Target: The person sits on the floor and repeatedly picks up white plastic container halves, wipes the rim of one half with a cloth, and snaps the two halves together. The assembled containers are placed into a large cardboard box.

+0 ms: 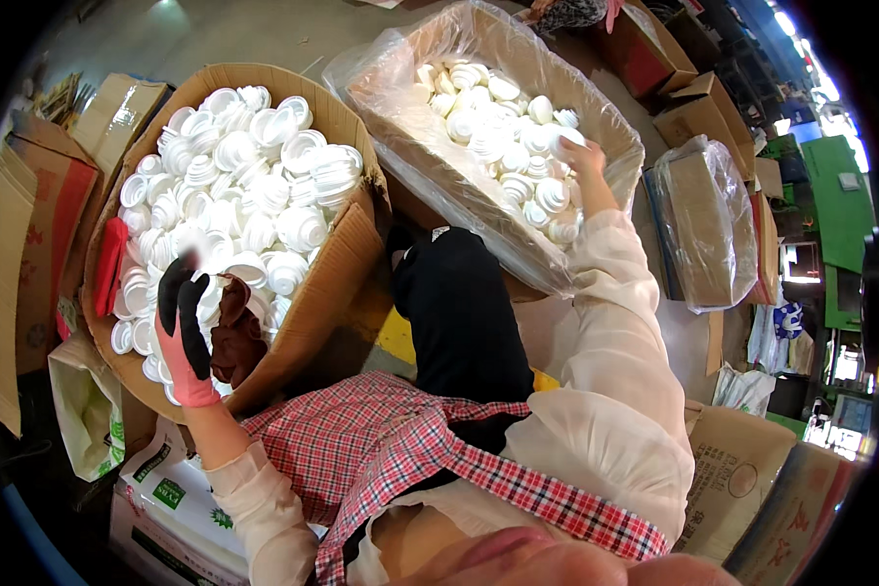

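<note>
My right hand is bare and reaches into the plastic-lined box. Its fingers close on a white round plastic piece above a heap of similar cap-like pieces. At the left, my left hand wears a pink and black glove and is over the near left part of a cardboard box. Its fingers stretch upward, apart from one another; a small blur hides the tips. White ringed plastic pieces fill that box. A dark brown crumpled cloth or glove lies on them beside my left hand.
A red item sits at the left box's inner wall. Cartons stand at the far left, and a plastic-wrapped carton at the right. A white bag and a printed white carton are at the lower left.
</note>
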Motion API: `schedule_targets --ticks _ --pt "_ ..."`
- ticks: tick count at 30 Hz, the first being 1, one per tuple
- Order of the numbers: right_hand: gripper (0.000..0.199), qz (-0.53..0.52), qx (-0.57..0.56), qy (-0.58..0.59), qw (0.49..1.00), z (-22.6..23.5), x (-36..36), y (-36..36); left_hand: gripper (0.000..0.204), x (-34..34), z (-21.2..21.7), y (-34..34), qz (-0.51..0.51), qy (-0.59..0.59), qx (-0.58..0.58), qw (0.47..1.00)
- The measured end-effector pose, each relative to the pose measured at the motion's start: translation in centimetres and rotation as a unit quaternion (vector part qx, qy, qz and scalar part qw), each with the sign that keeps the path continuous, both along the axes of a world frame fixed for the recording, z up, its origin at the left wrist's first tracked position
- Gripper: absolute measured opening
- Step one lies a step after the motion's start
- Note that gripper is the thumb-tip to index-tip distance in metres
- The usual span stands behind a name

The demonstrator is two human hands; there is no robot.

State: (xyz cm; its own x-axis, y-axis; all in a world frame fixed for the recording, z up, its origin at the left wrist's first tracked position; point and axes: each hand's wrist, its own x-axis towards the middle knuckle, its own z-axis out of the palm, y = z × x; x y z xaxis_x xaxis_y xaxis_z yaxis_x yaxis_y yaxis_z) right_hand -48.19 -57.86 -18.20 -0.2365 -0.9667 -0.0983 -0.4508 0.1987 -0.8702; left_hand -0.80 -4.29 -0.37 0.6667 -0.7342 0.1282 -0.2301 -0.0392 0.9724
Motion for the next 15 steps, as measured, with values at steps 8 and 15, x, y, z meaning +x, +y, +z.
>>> schedule_targets --ticks 8,15 --pt "0.054 -0.098 0.151 0.068 0.981 -2.1 -5.3 1.2 0.032 -0.2 -0.1 -0.4 0.033 0.003 0.035 0.999" --pt "0.069 0.043 0.091 0.487 0.868 -5.0 -8.5 -3.1 0.034 3.7 -1.5 3.4 0.116 0.054 -0.009 0.992"
